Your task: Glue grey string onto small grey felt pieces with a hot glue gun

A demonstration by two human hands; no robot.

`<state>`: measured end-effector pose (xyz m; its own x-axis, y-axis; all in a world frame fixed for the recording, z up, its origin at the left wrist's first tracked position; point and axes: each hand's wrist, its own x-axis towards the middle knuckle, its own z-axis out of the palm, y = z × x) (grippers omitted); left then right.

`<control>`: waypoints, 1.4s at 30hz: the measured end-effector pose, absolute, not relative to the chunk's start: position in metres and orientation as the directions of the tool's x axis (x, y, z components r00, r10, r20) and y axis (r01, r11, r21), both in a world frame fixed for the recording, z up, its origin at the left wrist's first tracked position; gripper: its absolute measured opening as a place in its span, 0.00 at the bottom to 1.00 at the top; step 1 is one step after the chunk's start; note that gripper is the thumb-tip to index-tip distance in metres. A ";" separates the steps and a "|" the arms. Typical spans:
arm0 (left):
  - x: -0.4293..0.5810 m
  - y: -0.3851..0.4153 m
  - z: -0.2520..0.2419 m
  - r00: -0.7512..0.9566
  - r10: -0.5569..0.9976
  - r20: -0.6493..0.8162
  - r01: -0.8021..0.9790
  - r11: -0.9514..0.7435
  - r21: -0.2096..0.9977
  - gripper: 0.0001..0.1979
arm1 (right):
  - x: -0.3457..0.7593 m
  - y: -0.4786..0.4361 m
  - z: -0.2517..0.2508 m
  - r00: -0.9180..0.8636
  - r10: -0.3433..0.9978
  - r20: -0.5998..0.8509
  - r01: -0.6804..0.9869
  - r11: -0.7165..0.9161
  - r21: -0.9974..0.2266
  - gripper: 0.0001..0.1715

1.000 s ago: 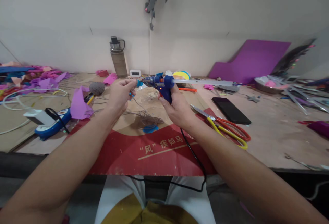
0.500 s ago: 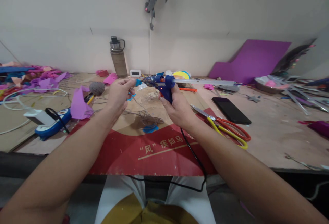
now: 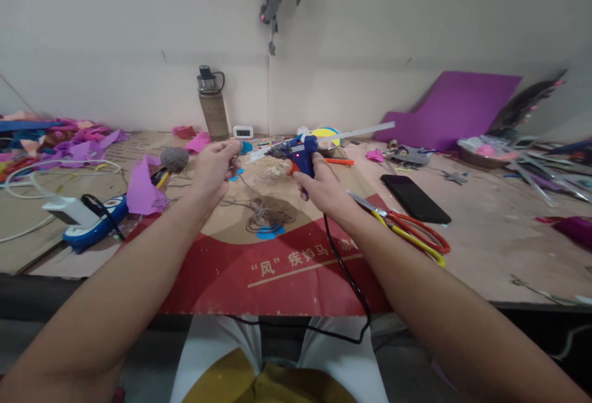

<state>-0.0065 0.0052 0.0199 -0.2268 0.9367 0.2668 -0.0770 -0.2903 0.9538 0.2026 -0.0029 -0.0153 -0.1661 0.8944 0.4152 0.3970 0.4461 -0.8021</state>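
My right hand [image 3: 324, 187] is wrapped round the grip of a blue hot glue gun [image 3: 303, 151]. A clear glue stick [image 3: 356, 132] juts from its back, tilted up to the right, and its black cord [image 3: 345, 280] runs down over the table edge. The nozzle points left toward my left hand [image 3: 213, 169], which pinches a small blue piece [image 3: 246, 147] with grey string [image 3: 263, 213] trailing from it onto the table. A blue felt disc [image 3: 271, 232] lies below the string.
Red-and-yellow scissors [image 3: 407, 233] and a black phone [image 3: 415, 198] lie right of my hands. A grey yarn ball [image 3: 174, 159], purple felt [image 3: 141, 187], a blue device [image 3: 95, 225], a water bottle [image 3: 213, 104] and a purple sheet [image 3: 451, 110] are also on the cluttered table [image 3: 499, 249].
My right hand has tipped the glue gun, so the glue stick's rear end rose up to the right and the nozzle dipped. My left hand stayed almost in place.
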 end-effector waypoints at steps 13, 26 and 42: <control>0.000 -0.011 0.021 -0.027 0.493 0.870 0.699 -0.612 0.369 0.03 | 0.230 0.009 -0.005 -0.011 0.849 0.528 0.721 0.372 -0.585 0.08; 0.001 -0.007 0.014 -0.078 0.598 0.797 0.554 -0.639 0.534 0.03 | 0.133 -0.017 0.007 -0.115 0.939 0.323 -0.166 0.302 -0.939 0.14; 0.013 -0.002 0.005 -0.138 0.847 0.513 -0.024 -0.521 0.853 0.02 | 0.144 -0.009 -0.001 0.004 0.887 0.461 0.044 0.461 -0.886 0.08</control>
